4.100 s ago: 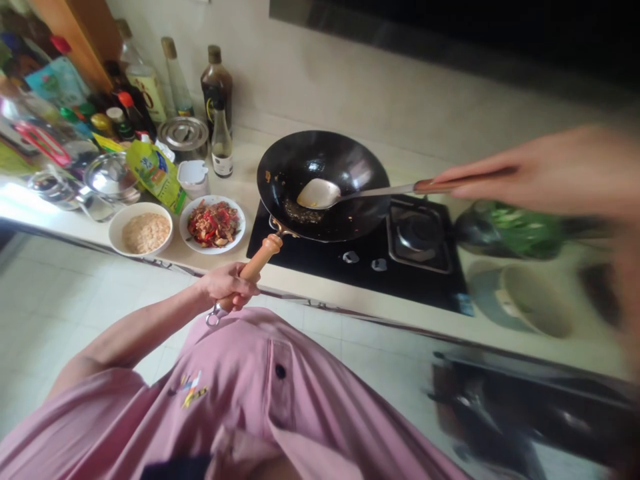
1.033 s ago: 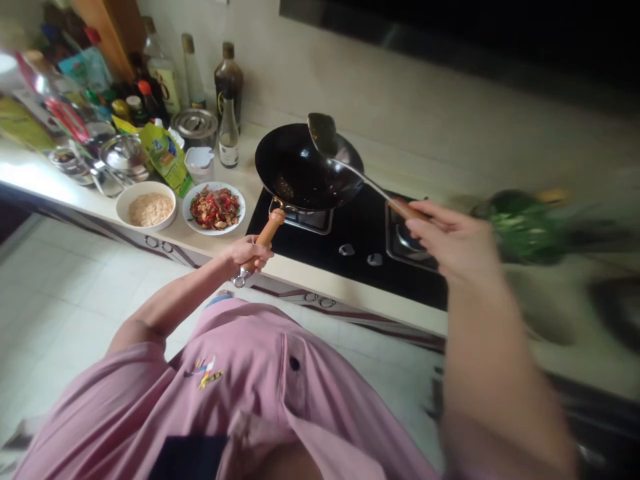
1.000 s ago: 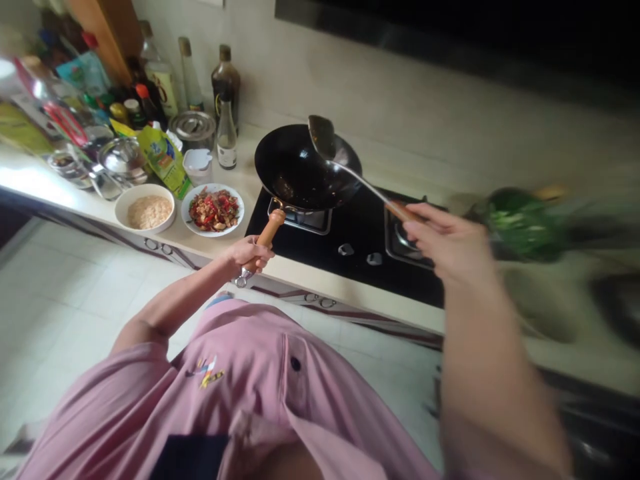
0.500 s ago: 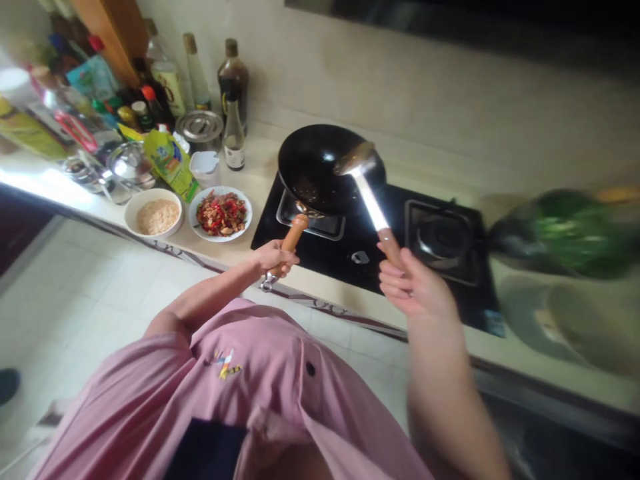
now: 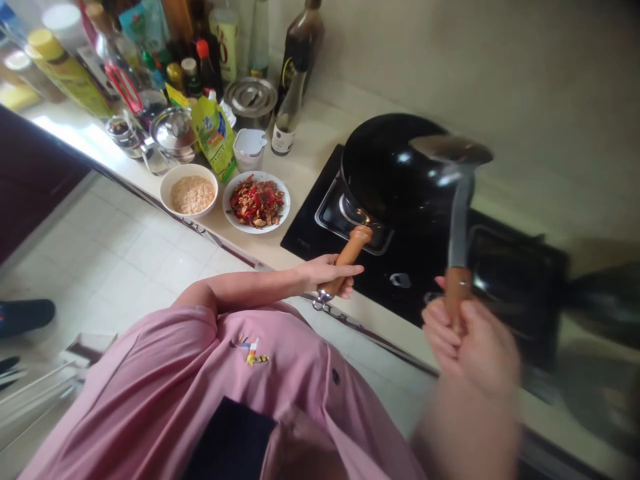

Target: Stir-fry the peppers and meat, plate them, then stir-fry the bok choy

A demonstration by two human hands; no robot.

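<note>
The left hand (image 5: pixel 331 275) clamps the wooden handle (image 5: pixel 354 248), whose long axis runs forward-right to the black wok (image 5: pixel 385 177) over the gas hob (image 5: pixel 306 230); the right hand (image 5: pixel 475 340), apart and farther from it, grips the spatula (image 5: pixel 459 230), blade raised over the wok's right side.

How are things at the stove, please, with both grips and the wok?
Left grip closed on wok handle. Right grip closed on spatula. Wok over left burner, contact unclear. Spatula hides part of wok from view.
</note>
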